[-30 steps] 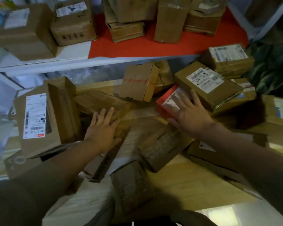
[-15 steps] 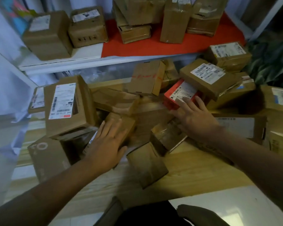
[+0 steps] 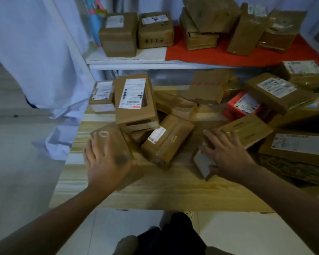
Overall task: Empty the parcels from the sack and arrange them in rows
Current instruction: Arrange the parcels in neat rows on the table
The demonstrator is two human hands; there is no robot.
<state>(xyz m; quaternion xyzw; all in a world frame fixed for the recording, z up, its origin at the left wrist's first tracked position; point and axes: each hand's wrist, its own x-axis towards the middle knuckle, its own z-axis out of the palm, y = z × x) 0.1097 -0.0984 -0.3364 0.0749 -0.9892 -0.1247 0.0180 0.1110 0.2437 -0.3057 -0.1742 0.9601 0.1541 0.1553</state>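
1. Head view: a jumbled heap of cardboard parcels is seen across the middle and right of the frame on a pale wooden bench, with no rows formed on it yet.
2. The left hand, at lower left of the heap, is laid with spread fingers over a brown box marked with a ring; whether the thumb is curled round the box's side cannot be told.
3. The right hand, at centre right, is pressed flat with fingers splayed on a small box lying beside a taped parcel; nothing is gripped.
4. A tilted labelled parcel lies between the two hands, and a tall box with a white label leans behind it.
5. The step in hand is judged to be spreading the heap and pulling boxes toward the near edge.
6. Boxes are best slid one at a time, squared to the bench edge and set touching side by side, labels kept up.
7. Care is advised that leaning boxes are not toppled.
8. More parcels are stacked on a shelf in the upper frame.
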